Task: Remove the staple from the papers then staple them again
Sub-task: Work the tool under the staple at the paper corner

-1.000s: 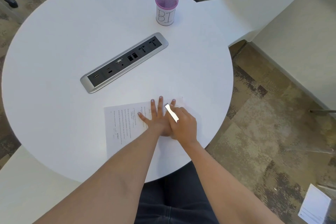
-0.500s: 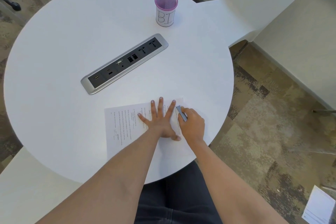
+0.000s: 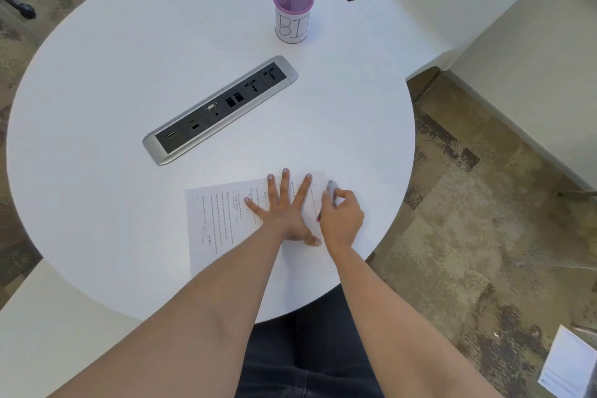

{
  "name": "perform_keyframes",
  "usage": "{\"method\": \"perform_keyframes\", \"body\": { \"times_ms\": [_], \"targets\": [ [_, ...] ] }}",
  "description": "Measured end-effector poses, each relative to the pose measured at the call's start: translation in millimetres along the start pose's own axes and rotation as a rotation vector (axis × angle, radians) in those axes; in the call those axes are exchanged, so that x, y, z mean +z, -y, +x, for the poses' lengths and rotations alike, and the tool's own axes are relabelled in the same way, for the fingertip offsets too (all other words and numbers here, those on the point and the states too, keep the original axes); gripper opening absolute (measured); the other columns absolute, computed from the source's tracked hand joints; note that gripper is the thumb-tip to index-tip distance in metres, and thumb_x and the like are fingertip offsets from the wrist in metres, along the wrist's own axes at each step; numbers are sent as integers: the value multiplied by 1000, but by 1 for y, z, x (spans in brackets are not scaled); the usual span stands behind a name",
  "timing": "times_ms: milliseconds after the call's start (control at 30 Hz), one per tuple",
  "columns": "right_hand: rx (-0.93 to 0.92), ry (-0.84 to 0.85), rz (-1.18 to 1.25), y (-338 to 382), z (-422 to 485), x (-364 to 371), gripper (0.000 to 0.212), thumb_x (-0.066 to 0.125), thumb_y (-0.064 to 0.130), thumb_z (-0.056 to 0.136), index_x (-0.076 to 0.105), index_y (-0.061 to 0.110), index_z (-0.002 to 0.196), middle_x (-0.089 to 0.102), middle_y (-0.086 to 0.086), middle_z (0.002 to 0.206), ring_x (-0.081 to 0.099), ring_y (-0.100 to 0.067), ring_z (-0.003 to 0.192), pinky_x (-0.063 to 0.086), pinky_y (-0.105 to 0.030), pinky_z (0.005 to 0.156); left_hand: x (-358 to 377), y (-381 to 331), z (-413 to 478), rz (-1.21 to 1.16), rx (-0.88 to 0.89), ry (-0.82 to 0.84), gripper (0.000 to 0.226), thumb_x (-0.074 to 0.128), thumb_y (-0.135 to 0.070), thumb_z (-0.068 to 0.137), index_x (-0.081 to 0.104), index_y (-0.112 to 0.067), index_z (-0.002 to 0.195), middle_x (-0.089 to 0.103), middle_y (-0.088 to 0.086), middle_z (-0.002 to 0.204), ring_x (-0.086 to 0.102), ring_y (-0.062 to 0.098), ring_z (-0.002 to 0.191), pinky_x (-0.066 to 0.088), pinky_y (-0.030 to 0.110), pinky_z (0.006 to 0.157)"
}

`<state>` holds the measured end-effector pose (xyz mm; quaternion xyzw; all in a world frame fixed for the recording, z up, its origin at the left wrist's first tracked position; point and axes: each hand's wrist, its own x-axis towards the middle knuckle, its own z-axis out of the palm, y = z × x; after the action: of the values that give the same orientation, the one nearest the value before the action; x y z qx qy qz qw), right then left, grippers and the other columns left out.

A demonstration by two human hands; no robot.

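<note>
- Your left hand (image 3: 284,213) lies flat, fingers straight and spread, on the papers (image 3: 219,223) just below the frame's centre. It is probably pinning the sheets so they cannot slide on the white table (image 3: 97,107).
- Your right hand (image 3: 342,221) curls round a small grey tool (image 3: 332,191), whose tip is at the papers' upper-right corner. I judge the staple sits there, but it is too small to see.
- I cannot tell whether the tool is a remover or a stapler.
- A second ago the right hand overlapped the left, with the tool across its index finger. Now it sits clear to the right, and the left hand has stayed put.
- The power strip (image 3: 219,110) and pen cup (image 3: 293,11) stand well apart, higher in the frame.
</note>
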<state>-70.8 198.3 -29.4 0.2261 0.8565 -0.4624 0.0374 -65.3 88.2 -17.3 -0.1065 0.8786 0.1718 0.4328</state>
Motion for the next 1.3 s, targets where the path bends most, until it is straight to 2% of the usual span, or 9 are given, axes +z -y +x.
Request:
{"method": "perform_keyframes", "body": {
  "times_ms": [67,167,267,367,567,700,833,1033,1300],
  "targets": [
    [-6,-40,18,-4,4,-4,16,66,34,88,61,19,92,60,0,52,57,-7,47,38,-18,50,0,1,1,0,1,4,150,81,-69,53,-47,-53,128,-69,-8,123,-56,30,127,-17,83,90],
    [-173,107,-99,-9,9,-14,13,68,33,87,62,22,90,55,-3,49,53,-12,45,40,-20,47,1,1,3,1,0,5,150,81,-69,52,-48,-53,127,-70,-7,122,-62,27,115,-18,83,89],
    [-258,180,-208,-11,12,-17,14,69,30,86,65,18,93,45,12,50,43,-3,43,33,-17,49,1,1,4,4,-1,-5,150,81,-70,52,-50,-54,125,-72,-8,119,-65,25,109,-18,83,89],
    [-308,238,-310,-9,10,-15,13,67,28,87,66,18,94,54,14,62,48,-2,51,34,-16,53,1,3,5,5,1,-14,150,80,-71,52,-50,-54,125,-73,-9,116,-65,25,108,-18,83,89],
    [-382,226,-412,0,11,-8,15,62,22,90,62,8,84,63,-2,69,56,-20,58,46,-33,57,1,2,4,16,-1,-12,150,79,-72,52,-50,-52,126,-72,-7,119,-66,25,107,-17,83,90],
    [-348,212,-371,-2,7,-2,16,62,27,92,61,11,91,64,0,70,58,-18,60,46,-31,58,1,1,2,18,0,-13,151,79,-71,51,-50,-52,125,-72,-7,120,-65,26,111,-16,84,90],
    [-184,59,-127,-8,0,-1,16,61,36,92,53,22,89,51,10,54,53,-4,48,33,-12,47,1,1,1,-2,9,-18,150,80,-69,50,-46,-55,129,-69,-9,124,-60,27,121,-18,83,88],
    [-285,135,-205,-13,12,-10,16,66,34,88,58,20,90,42,12,48,45,-4,42,31,-13,45,1,2,2,9,8,-11,150,80,-70,52,-47,-53,129,-67,-6,128,-64,26,111,-18,83,89],
    [-342,202,-348,-14,12,-10,15,67,30,89,63,16,92,56,9,64,52,-11,53,39,-22,51,3,3,4,9,17,-13,149,79,-71,53,-46,-51,131,-70,-6,123,-65,26,109,-18,83,89]
  ]
}}
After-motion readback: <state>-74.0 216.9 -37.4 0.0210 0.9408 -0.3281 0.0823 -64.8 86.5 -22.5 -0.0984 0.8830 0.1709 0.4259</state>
